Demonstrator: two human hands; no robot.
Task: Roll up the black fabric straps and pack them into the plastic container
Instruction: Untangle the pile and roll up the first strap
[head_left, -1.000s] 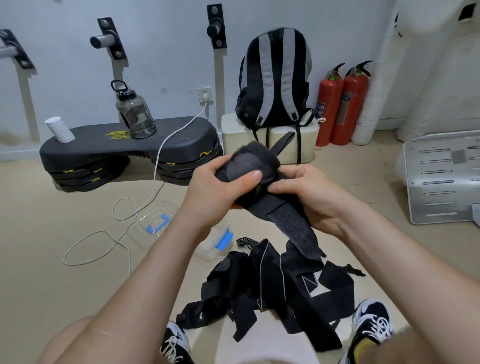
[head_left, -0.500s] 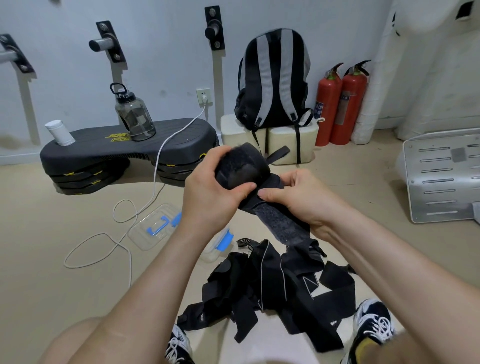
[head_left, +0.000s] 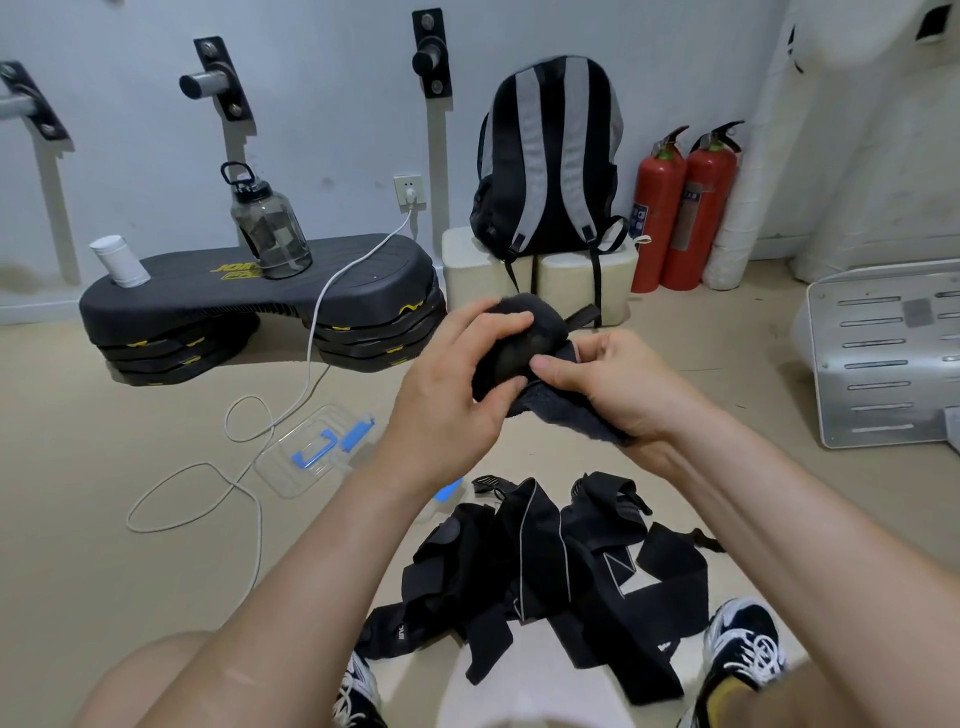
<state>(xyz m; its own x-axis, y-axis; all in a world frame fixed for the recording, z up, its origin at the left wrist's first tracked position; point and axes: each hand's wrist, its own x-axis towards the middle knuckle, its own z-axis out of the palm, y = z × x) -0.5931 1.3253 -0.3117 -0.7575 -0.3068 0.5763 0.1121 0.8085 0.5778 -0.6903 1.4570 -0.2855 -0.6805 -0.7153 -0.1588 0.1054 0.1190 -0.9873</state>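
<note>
The left hand and right hand grip a rolled black strap. Loose straps lie at six o'clock.

This looks like a small gym or fitness room. At the left of the frame a stack of black aerobic step platforms lies on the bare beige floor, carrying a large sports water bottle. Metal pegs on black brackets jut from the pale wall along the top. A backpack stands on pale blocks at upper centre, with two red fire extinguishers beside it. Black fabric straps lie heaped on the floor at lower centre.
</note>
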